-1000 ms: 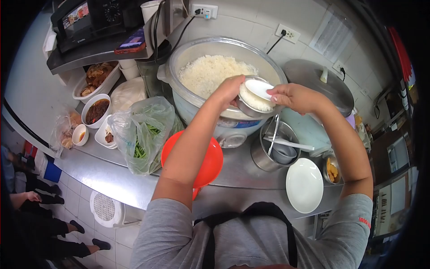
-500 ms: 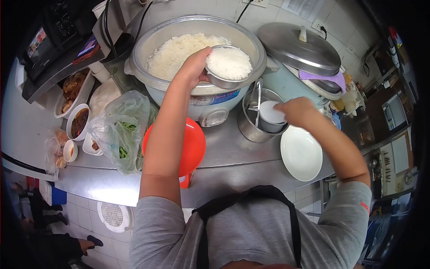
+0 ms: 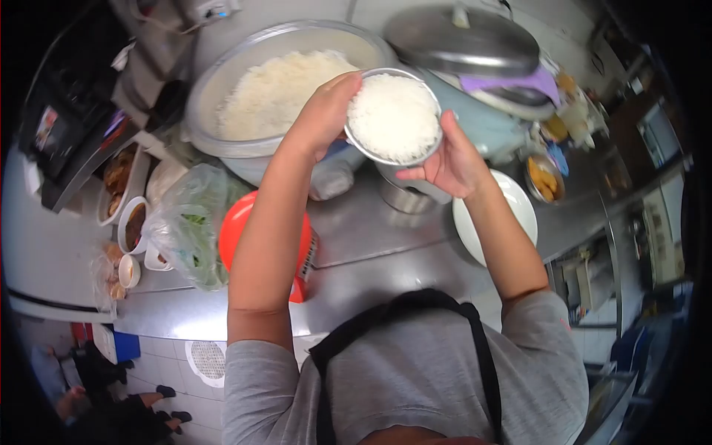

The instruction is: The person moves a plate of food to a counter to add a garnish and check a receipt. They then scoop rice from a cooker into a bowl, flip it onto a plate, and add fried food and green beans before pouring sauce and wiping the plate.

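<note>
A round metal bowl (image 3: pixel 355 139) packed with white rice (image 3: pixel 394 119) is raised above the counter, its top turned toward me. My left hand (image 3: pixel 331 111) grips its left side. At its right side is my right hand (image 3: pixel 457 157), thumb along the rim and fingers curving beneath, cupping it. Behind my left hand, a large rice cooker (image 3: pixel 204 122) holds a mound of rice. Below the bowl stands a metal pot (image 3: pixel 406 199), mostly covered by the bowl and my right hand. A white oval plate (image 3: pixel 512 194) lies partly under my right forearm.
A red plate (image 3: pixel 237 222) sits on a red scale, partly behind my left arm. Left of it are a plastic bag of greens (image 3: pixel 194 230) and several food containers. A metal lid (image 3: pixel 463 44) rests on a second cooker, back right. Another person's legs (image 3: pixel 152 400) show lower left.
My right hand has left the white cup in the pot and come to the metal bowl's right side. The bowl has moved slightly right and tipped toward me. The view has shifted.
</note>
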### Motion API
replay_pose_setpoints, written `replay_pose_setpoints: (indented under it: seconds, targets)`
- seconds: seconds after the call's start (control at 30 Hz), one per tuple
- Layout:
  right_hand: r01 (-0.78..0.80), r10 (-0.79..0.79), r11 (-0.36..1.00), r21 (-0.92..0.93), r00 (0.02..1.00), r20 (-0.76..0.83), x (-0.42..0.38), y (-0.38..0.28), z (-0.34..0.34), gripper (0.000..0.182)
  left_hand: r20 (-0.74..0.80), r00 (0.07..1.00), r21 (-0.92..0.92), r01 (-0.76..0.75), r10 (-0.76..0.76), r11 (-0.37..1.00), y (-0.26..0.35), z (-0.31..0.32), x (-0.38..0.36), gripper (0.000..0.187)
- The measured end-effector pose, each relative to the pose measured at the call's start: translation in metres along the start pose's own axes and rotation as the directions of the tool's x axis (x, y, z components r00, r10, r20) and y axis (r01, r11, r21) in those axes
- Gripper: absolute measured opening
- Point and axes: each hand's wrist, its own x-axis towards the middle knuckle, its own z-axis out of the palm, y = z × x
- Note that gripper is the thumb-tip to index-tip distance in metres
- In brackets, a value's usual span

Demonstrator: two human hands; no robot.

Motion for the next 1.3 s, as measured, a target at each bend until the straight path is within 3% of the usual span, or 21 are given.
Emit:
replay_pose_setpoints:
  seconds: [0.07,0.2,0.23,0.3,0.4,0.47,0.5,0.53,0.6,0.63,0.73,0.83,0.93,1.03,1.07,1.13,1.17,1.2,1.23,1.3]
  targets:
    - [-0.016,-0.013,0.984,0.179,0.988,0.156,-0.032,-0.003,-0.029,0.061,0.084,0.996,0.084,-0.018,0.011,0.996,-0.009,0.042,-0.012,0.043]
    - [0.065,0.006,0.95,0.307,0.974,-0.226,-0.117,0.012,-0.064,0.059,0.249,0.938,0.052,0.235,-0.241,0.971,-0.056,0.115,-0.031,0.053]
    - [0.066,0.014,0.962,0.265,0.957,-0.288,-0.138,0.015,-0.078,0.058,0.291,0.918,0.089,0.255,-0.27,0.963,-0.069,0.128,-0.032,0.056]
    - [0.059,0.019,0.982,0.179,0.913,-0.407,-0.175,0.017,-0.108,0.056,0.194,0.92,0.146,0.316,-0.34,0.938,-0.093,0.145,-0.028,0.057]
    - [-0.088,-0.064,0.971,-0.223,0.801,-0.595,-0.212,0.017,-0.162,0.052,0.242,0.919,0.092,0.296,-0.31,0.951,-0.113,0.168,-0.019,0.048]
    - [-0.274,-0.262,0.649,-0.71,0.795,-0.547,-0.218,0.023,-0.182,0.05,0.252,0.924,0.119,0.265,-0.287,0.957,-0.108,0.191,-0.02,0.042]
    - [-0.348,-0.34,0.385,-0.855,0.807,-0.482,-0.222,0.023,-0.187,0.05,0.275,0.921,0.127,0.25,-0.276,0.96,-0.112,0.202,-0.018,0.04]
    - [-0.299,-0.419,0.201,-0.933,0.834,-0.358,-0.225,0.031,-0.188,0.05,0.297,0.917,0.133,0.235,-0.265,0.963,-0.119,0.213,-0.013,0.039]
    - [-0.126,-0.273,-0.224,-0.966,0.96,-0.062,-0.226,0.05,-0.208,0.048,0.305,0.914,0.17,0.226,-0.269,0.959,-0.124,0.233,-0.006,0.036]
    - [-0.001,-0.153,-0.412,-0.911,0.986,0.068,-0.227,0.058,-0.219,0.047,0.33,0.918,0.236,0.144,-0.219,0.961,-0.129,0.24,-0.005,0.034]
    - [-0.064,-0.103,-0.409,-0.91,0.994,-0.024,-0.229,0.057,-0.222,0.046,0.388,0.921,0.473,-0.163,-0.039,0.866,-0.166,0.253,-0.001,0.028]
    - [-0.049,-0.152,-0.376,-0.925,0.988,0.009,-0.228,0.054,-0.223,0.041,0.575,0.811,0.734,-0.453,-0.109,0.506,-0.188,0.27,-0.013,0.029]
    - [-0.039,-0.149,-0.291,-0.956,0.989,0.005,-0.225,0.051,-0.229,0.037,0.543,0.81,0.821,-0.455,-0.223,0.345,-0.22,0.282,-0.024,0.03]
    - [-0.045,-0.166,-0.325,-0.945,0.986,0.011,-0.223,0.042,-0.22,0.033,0.486,0.772,0.867,-0.365,-0.41,0.339,-0.199,0.288,-0.012,0.029]
    - [-0.04,-0.119,-0.33,-0.943,0.993,-0.001,-0.222,0.035,-0.218,0.034,0.53,0.583,0.844,-0.288,-0.616,0.452,-0.158,0.293,0.006,0.029]
    - [-0.025,-0.07,-0.05,-0.998,0.997,-0.021,-0.218,0.027,-0.237,0.033,0.603,0.751,0.691,-0.324,-0.268,0.646,-0.136,0.283,0.027,0.028]
    - [-0.031,-0.042,0.1,-0.995,0.998,-0.035,-0.217,0.025,-0.244,0.033,0.545,0.827,0.724,-0.38,-0.14,0.576,-0.102,0.283,0.04,0.027]
    - [-0.173,-0.006,0.55,-0.817,0.978,-0.211,-0.212,0.005,-0.235,0.034,0.447,0.892,0.691,-0.39,0.064,0.608,-0.076,0.282,0.053,0.025]
    - [-0.072,-0.119,0.592,-0.803,0.977,-0.176,-0.21,-0.018,-0.222,0.034,0.23,0.963,0.703,-0.266,0.143,0.659,-0.05,0.282,0.067,0.026]
    - [0.13,-0.341,0.635,-0.762,0.932,-0.125,-0.212,-0.069,-0.187,0.036,0.116,0.887,0.664,-0.403,0.446,0.63,-0.02,0.257,0.125,0.033]
